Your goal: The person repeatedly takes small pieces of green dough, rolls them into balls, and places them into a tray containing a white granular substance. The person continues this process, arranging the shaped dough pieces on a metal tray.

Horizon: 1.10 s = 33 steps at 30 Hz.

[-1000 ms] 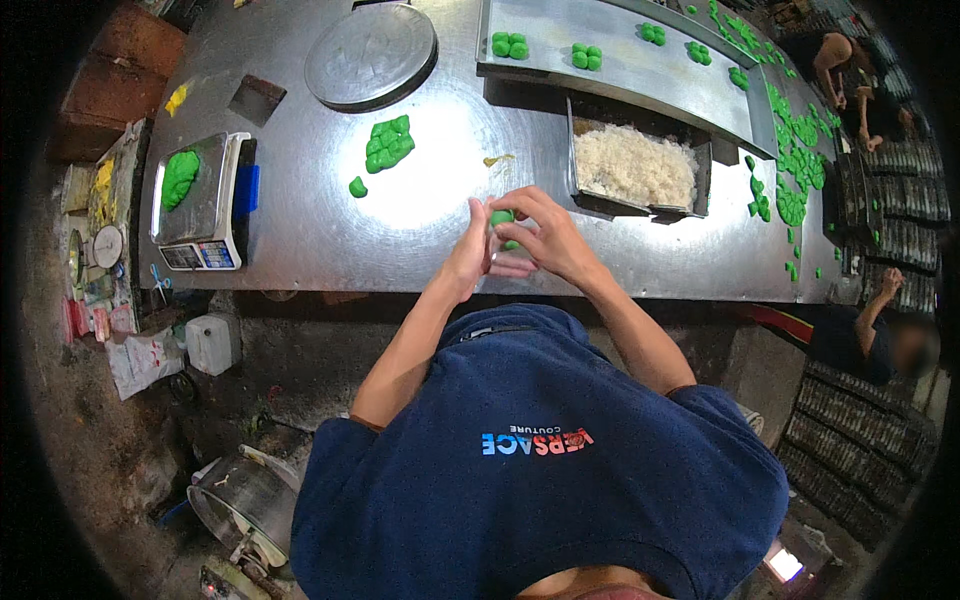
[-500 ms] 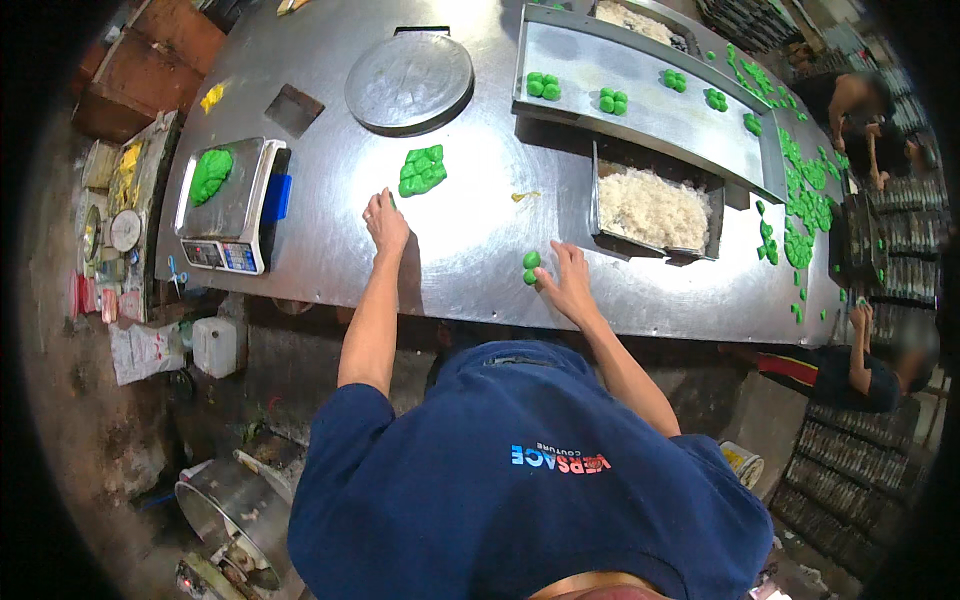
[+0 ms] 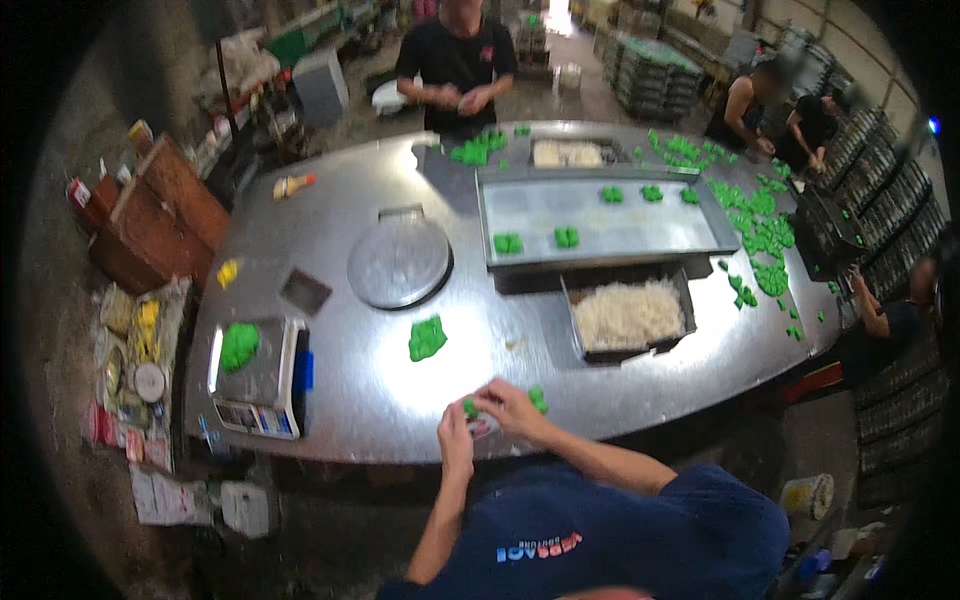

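Observation:
Near the table's front edge, my left hand point(image 3: 455, 440) and my right hand point(image 3: 510, 408) meet, with a small lump of green dough point(image 3: 470, 408) pinched between their fingers. Green dough balls point(image 3: 538, 399) lie on the table just beyond my right hand, partly covered by it. A larger piece of green dough point(image 3: 427, 338) sits farther from me, ahead of my left hand. Another green mass point(image 3: 240, 346) rests on the digital scale point(image 3: 284, 375) at the left.
A round metal plate point(image 3: 398, 262) lies at mid-table. To the right stand a long metal tray point(image 3: 600, 205) with clusters of green balls and a bin of pale shreds point(image 3: 630, 315). Flat green pieces point(image 3: 768, 235) cover the right end. Other people work around the table.
My hands have come together from wide apart, and a green lump is now between them. The view has tipped up, showing a person across the table.

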Each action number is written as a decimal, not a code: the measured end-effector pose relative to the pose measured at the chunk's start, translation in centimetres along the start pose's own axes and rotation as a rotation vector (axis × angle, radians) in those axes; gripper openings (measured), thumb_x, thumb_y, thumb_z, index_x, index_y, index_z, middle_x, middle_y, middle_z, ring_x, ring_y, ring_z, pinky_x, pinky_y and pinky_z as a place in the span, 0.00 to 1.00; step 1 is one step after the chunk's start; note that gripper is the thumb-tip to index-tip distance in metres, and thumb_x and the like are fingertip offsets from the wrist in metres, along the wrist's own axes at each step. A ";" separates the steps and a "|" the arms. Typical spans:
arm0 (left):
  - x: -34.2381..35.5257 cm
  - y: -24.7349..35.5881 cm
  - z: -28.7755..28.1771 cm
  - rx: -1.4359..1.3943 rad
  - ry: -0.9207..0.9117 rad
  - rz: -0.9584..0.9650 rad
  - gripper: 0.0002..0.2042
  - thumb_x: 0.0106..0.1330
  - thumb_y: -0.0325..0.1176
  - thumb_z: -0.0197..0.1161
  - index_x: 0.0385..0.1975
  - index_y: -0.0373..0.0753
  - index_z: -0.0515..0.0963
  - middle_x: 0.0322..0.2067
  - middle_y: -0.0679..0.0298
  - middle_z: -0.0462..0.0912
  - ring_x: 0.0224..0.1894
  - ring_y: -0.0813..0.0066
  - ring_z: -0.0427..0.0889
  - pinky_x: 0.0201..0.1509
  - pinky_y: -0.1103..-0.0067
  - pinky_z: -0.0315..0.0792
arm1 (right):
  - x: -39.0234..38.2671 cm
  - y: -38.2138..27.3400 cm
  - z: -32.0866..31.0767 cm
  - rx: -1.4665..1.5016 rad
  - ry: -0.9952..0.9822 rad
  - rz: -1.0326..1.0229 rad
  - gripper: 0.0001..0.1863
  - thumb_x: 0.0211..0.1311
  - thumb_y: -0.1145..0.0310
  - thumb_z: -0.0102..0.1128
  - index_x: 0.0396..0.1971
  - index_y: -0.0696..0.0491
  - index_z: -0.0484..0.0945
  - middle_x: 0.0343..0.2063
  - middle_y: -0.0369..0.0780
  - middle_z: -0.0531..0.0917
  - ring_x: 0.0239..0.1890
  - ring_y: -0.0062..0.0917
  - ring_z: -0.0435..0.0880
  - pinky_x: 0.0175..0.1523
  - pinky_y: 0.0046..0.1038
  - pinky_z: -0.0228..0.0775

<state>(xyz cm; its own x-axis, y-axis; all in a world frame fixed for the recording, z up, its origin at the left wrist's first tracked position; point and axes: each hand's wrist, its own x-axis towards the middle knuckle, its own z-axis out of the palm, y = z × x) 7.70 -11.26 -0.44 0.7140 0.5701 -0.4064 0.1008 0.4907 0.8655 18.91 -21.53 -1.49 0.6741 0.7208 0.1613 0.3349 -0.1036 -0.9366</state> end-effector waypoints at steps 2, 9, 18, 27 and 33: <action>-0.2 -0.1 -0.4 0.172 0.116 0.342 0.19 0.79 0.40 0.48 0.59 0.32 0.72 0.46 0.59 0.80 0.45 0.72 0.81 0.54 0.77 0.76 | 0.6 -2.8 -0.3 0.323 -0.108 0.240 0.13 0.71 0.65 0.59 0.47 0.58 0.79 0.36 0.35 0.81 0.38 0.17 0.77 0.46 0.22 0.71; -2.9 3.5 -1.1 0.290 0.045 0.373 0.18 0.74 0.33 0.57 0.58 0.29 0.73 0.47 0.58 0.81 0.48 0.73 0.80 0.55 0.77 0.75 | 0.4 -4.2 1.9 0.040 -0.074 0.003 0.16 0.67 0.60 0.63 0.48 0.55 0.79 0.37 0.36 0.80 0.37 0.20 0.76 0.45 0.25 0.71; -4.2 1.8 -2.0 0.069 -0.023 0.378 0.17 0.71 0.34 0.63 0.53 0.30 0.74 0.39 0.62 0.81 0.38 0.78 0.80 0.45 0.80 0.76 | -0.9 -3.8 3.3 0.607 -0.091 0.293 0.14 0.65 0.61 0.67 0.42 0.55 0.81 0.31 0.33 0.79 0.31 0.18 0.74 0.39 0.21 0.68; -3.8 1.9 -2.1 -0.290 0.029 0.040 0.18 0.77 0.39 0.54 0.51 0.28 0.75 0.43 0.59 0.81 0.43 0.73 0.83 0.46 0.80 0.78 | -3.3 -3.4 3.6 0.006 0.091 -0.050 0.24 0.64 0.63 0.64 0.58 0.54 0.74 0.52 0.45 0.74 0.48 0.30 0.76 0.50 0.32 0.72; -2.1 1.3 -1.9 -0.027 -0.105 0.177 0.17 0.77 0.34 0.50 0.54 0.26 0.73 0.45 0.58 0.81 0.48 0.73 0.81 0.54 0.78 0.76 | -4.3 -2.8 1.9 -0.324 0.032 -0.289 0.26 0.61 0.69 0.64 0.60 0.50 0.73 0.53 0.43 0.75 0.54 0.38 0.73 0.59 0.38 0.65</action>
<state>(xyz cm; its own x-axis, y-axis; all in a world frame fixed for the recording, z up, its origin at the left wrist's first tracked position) 5.04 -10.59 0.96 0.7875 0.5777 -0.2145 -0.0501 0.4070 0.9121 13.81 -23.03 -0.11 0.5406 0.7310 0.4164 0.6983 -0.1139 -0.7067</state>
